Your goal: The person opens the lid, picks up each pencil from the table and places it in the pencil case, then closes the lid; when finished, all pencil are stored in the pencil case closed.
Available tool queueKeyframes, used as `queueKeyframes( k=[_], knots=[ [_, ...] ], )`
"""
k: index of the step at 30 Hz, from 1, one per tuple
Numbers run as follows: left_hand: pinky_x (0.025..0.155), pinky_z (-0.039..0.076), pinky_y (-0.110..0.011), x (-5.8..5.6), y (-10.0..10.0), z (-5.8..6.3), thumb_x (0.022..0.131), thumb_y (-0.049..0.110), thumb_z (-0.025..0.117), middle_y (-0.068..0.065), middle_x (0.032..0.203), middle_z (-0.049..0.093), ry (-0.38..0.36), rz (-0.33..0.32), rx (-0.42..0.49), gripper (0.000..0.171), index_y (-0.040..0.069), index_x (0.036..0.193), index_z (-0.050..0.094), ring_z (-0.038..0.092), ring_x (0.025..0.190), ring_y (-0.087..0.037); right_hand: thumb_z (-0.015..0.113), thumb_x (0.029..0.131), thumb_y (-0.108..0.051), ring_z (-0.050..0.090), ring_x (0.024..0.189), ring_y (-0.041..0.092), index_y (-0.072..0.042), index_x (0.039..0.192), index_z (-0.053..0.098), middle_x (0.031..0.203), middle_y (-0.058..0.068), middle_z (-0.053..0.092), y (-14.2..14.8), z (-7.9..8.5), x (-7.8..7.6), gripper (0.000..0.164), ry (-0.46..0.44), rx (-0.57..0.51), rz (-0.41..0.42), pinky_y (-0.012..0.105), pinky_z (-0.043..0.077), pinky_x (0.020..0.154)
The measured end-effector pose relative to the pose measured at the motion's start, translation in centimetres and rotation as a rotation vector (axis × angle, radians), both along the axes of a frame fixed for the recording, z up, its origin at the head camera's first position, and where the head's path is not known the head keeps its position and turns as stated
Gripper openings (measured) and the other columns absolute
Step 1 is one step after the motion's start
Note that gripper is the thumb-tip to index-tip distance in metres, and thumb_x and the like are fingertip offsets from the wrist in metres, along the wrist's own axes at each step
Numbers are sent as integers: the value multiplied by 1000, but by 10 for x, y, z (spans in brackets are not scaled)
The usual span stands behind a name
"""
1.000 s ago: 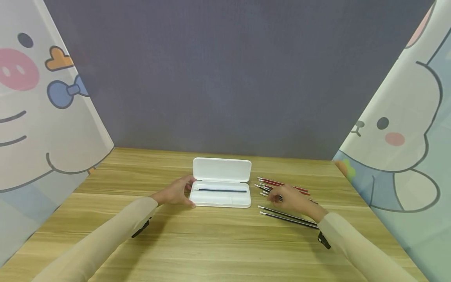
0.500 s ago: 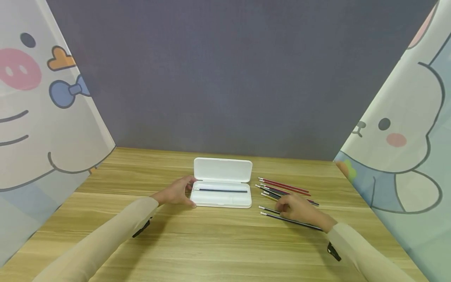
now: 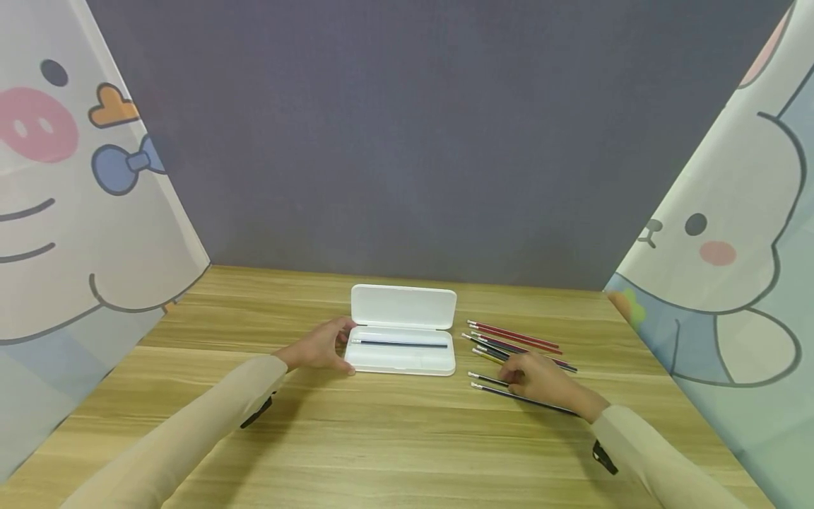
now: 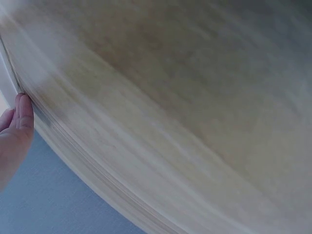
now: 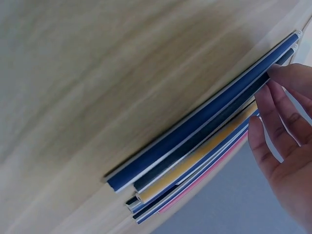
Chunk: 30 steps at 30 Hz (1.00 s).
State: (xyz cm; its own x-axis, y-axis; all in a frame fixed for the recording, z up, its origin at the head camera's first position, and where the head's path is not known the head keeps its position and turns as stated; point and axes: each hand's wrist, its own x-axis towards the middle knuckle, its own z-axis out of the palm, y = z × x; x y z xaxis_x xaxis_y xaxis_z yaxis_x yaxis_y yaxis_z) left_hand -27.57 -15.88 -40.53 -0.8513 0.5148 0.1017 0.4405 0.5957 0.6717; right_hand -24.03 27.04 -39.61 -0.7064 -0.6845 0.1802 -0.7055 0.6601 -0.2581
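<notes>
An open white pencil case lies on the table in the head view, its lid tilted up at the back. One dark blue pencil lies inside along the tray. My left hand holds the case's left end, thumb at the front corner and fingers behind. To the right, my right hand pinches a dark pencil between thumb and fingertips, close over the table. A blue pencil lies just in front of it, and a yellow pencil just behind.
Several more pencils lie right of the case, including two red pencils at the back. A grey panel stands behind the wooden table, with cartoon-printed panels on both sides.
My right hand has moved from the middle pencils toward the front ones and now pinches a dark pencil there. The left hand stays at the case.
</notes>
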Motion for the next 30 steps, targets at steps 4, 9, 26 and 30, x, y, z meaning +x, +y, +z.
queueKeyframes(
  k=[4, 9, 26, 30],
  knots=[
    [86, 51, -40, 0, 0, 0, 56, 13, 85, -19, 108, 57, 3, 5, -8, 78, -8, 119, 43, 58, 95, -29, 70, 73, -2, 58, 71, 3, -12, 85, 67, 80, -6, 65, -1, 3, 1, 16, -44, 0, -24, 20, 50, 60],
    [86, 50, -40, 1, 0, 0, 56, 12, 85, -19, 108, 57, 3, 3, -5, 78, -8, 119, 43, 57, 95, -29, 68, 73, -3, 54, 69, 0, -12, 86, 67, 80, -7, 64, -2, 8, 1, 16, -74, -13, -49, 18, 48, 58],
    [86, 51, -37, 0, 0, -1, 57, 16, 85, -18, 107, 58, 21, 1, -31, 80, -9, 120, 42, 58, 94, -27, 68, 73, 2, 56, 67, 5, -11, 85, 68, 77, -4, 65, -35, 27, -28, 17, 11, -12, 35, 18, 47, 56],
    [86, 51, -38, -1, 0, -2, 57, 16, 85, -18, 108, 58, 23, 1, -31, 81, -8, 120, 43, 59, 94, -27, 68, 73, 1, 55, 65, 7, -11, 83, 68, 73, -4, 63, -49, 28, -35, 16, 27, -11, 60, 17, 44, 55]
  ],
)
